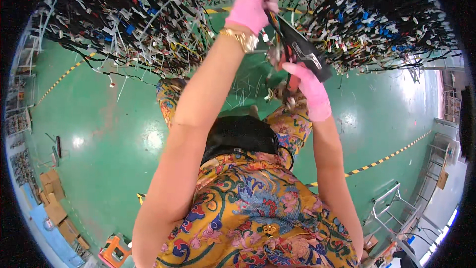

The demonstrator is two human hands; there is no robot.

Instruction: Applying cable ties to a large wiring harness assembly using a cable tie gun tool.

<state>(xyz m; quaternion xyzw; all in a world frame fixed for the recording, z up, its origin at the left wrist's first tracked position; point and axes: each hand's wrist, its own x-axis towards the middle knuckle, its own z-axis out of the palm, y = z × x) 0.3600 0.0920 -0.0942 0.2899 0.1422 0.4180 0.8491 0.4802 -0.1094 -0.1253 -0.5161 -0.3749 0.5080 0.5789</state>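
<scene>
My left hand [252, 7], in a pink glove with a gold band at the wrist, reaches far forward. Its fingers are curled closed at the upper end of a thin bundle of coloured wires [275, 22]. Those wires run down beside a long flat black piece [302, 47] with a pale printed mark. Lower and to the right, my right hand [311, 92], also pink-gloved, closes on the lower part of that black piece, its thumb showing along the edge. Something red [293, 82] shows under the right thumb; blur hides what it is. Small connectors dangle below, smeared by motion.
Dense heaps of black wire harnesses with white and blue connectors stand at the front left [124, 20] and front right [377, 15]. An orange stool [115, 250], cardboard boxes [52, 193] and a metal frame [391, 203] stand around the green floor [99, 139].
</scene>
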